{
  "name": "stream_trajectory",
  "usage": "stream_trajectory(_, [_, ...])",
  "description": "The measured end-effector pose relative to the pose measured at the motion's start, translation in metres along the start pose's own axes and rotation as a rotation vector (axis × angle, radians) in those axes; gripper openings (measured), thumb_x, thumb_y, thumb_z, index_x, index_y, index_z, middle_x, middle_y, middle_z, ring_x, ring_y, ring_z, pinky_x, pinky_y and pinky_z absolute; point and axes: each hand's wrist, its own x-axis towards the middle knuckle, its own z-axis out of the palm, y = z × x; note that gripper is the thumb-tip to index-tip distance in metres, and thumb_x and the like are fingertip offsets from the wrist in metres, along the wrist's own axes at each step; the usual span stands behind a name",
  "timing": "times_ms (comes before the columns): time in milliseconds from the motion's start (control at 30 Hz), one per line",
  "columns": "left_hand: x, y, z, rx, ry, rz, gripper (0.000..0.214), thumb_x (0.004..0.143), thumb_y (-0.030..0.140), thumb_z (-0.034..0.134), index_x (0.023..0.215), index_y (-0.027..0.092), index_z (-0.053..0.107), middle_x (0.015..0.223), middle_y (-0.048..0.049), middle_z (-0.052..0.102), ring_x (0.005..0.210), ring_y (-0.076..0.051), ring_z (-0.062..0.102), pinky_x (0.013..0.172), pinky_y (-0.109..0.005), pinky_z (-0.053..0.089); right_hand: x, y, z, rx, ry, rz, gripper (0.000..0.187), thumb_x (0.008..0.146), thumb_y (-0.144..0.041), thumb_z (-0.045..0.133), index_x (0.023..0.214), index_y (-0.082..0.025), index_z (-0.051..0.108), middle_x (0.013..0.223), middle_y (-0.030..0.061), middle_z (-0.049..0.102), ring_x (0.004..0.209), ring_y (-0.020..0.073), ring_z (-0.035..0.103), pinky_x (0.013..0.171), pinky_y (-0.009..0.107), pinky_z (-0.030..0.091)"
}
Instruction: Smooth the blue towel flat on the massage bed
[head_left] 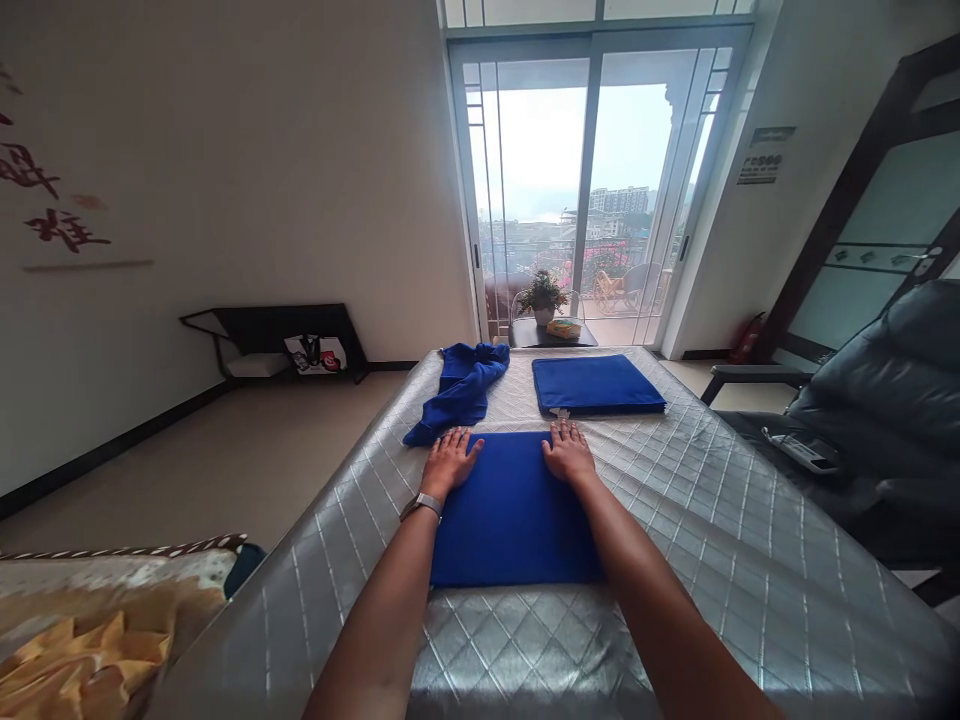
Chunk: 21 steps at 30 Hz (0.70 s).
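A blue cloth (517,520), folded into a flat rectangle, lies before me on the quilted silver table cover (697,560). On its far left corner rests my left hand (450,462), palm down with the fingers stretched out; a watch is on that wrist. My right hand (568,455) lies flat on the far right corner, its fingers also extended. Beyond it is a stack of folded blue cloth (596,383) with a small white tag at its near edge. A crumpled blue cloth (465,390) lies past my left hand.
A potted plant (543,295) and a yellow tissue pack (564,328) stand on a small dark table by the sliding glass door. To the right is a dark armchair (877,370). Yellow cloth (86,660) lies at lower left.
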Motion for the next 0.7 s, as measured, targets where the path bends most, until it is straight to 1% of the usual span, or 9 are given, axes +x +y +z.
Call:
stream_trajectory(200, [-0.001,0.001,-0.001,-0.009,0.006,-0.002,0.076,0.099,0.065,0.013,0.154,0.018,0.036,0.162,-0.0107,0.033,0.15,-0.026,0.026,0.122,-0.049,0.019,-0.003,-0.002,-0.001,-0.017,-0.002,0.068,0.068,0.099,-0.055,0.02,0.161,-0.026,0.015,0.168,0.0055,0.008,0.153,0.0274,0.006,0.12,0.044,0.0])
stream_trajectory(267, [-0.001,0.001,-0.001,-0.01,0.009,-0.001,0.076,0.099,0.065,0.012,0.154,0.018,0.037,0.162,-0.0106,0.033,0.15,-0.026,0.026,0.122,-0.049,0.019,-0.003,-0.003,-0.002,-0.022,-0.004,0.082,0.068,0.099,-0.055,0.02,0.161,-0.026,0.013,0.168,0.0055,0.007,0.153,0.0266,0.006,0.12,0.044,-0.001])
stream_trajectory(367, [-0.001,0.001,-0.001,-0.003,0.014,0.004,0.075,0.1,0.063,0.013,0.154,0.017,0.038,0.162,-0.0109,0.033,0.15,-0.027,0.027,0.122,-0.049,0.019,-0.005,-0.003,-0.002,-0.018,0.006,0.083,0.07,0.1,-0.053,0.018,0.161,-0.019,0.013,0.168,0.008,0.008,0.153,0.0248,0.005,0.121,0.043,-0.002])
stream_trajectory(433, [-0.001,0.001,0.0,-0.003,0.016,0.008,0.073,0.1,0.062,0.014,0.153,0.017,0.038,0.162,-0.0113,0.033,0.15,-0.027,0.027,0.122,-0.049,0.019,-0.009,-0.001,-0.002,-0.017,0.018,0.063,0.069,0.101,-0.048,0.016,0.16,-0.011,0.016,0.167,0.0099,0.01,0.153,0.0233,0.005,0.122,0.041,-0.001])
stream_trajectory(500, [0.0,0.001,0.0,-0.005,0.02,0.008,0.07,0.101,0.06,0.017,0.153,0.018,0.038,0.161,-0.011,0.033,0.15,-0.027,0.028,0.122,-0.05,0.019,-0.018,0.004,-0.002,-0.022,0.025,0.033,0.068,0.102,-0.044,0.014,0.159,-0.007,0.019,0.167,0.0099,0.013,0.153,0.021,0.005,0.122,0.038,-0.001])
stream_trajectory(600, [0.0,0.001,0.0,-0.006,0.023,0.006,0.069,0.101,0.06,0.019,0.153,0.018,0.038,0.162,-0.0112,0.033,0.15,-0.027,0.027,0.122,-0.049,0.02,-0.036,0.013,-0.002,-0.045,0.004,-0.033,0.066,0.102,-0.04,0.016,0.158,-0.005,0.02,0.166,0.0093,0.013,0.153,0.0185,0.005,0.122,0.035,0.0])
stream_trajectory(700, [-0.001,0.001,0.0,-0.007,0.03,0.006,0.071,0.101,0.061,0.017,0.153,0.018,0.039,0.161,-0.011,0.034,0.149,-0.026,0.028,0.122,-0.049,0.02,-0.058,0.02,-0.002,-0.062,-0.026,-0.117,0.067,0.102,-0.041,0.017,0.158,-0.005,0.02,0.166,0.0109,0.013,0.153,0.0193,0.005,0.123,0.036,0.001])
